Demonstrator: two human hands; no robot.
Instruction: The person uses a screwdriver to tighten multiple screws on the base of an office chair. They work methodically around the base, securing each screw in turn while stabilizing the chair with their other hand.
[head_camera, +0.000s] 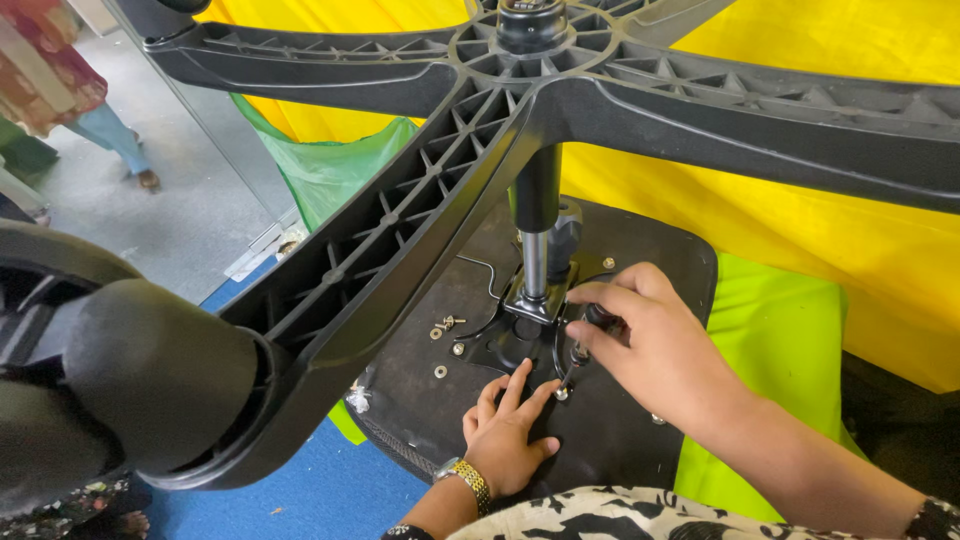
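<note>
Hands work at the underside of an overturned office chair, seen from above the person's own lap, where a black-and-white patterned garment fills the bottom edge. Nearest the camera, the left hand, a gold-coloured watch band at its wrist, lies on the black seat bottom with fingers spread and nothing gripped, two fingertips reaching toward a screw standing in the seat. Just beyond it the right hand is closed around the dark handle of a screwdriver, whose thin shaft slants down to that same screw beside the black metal mounting plate. Loose screws and washers lie scattered on the seat bottom left of the plate. From the plate a silver and black gas cylinder rises toward the camera into the hub of the black plastic star base, whose ribbed arms spread across the top of the view; one arm runs down to the left and ends at a large black caster, close and blurred. Under the seat lie a lime-green cloth and blue floor, with yellow fabric and a green plastic bag farther back. At far upper left another person's legs stand on grey flooring.
</note>
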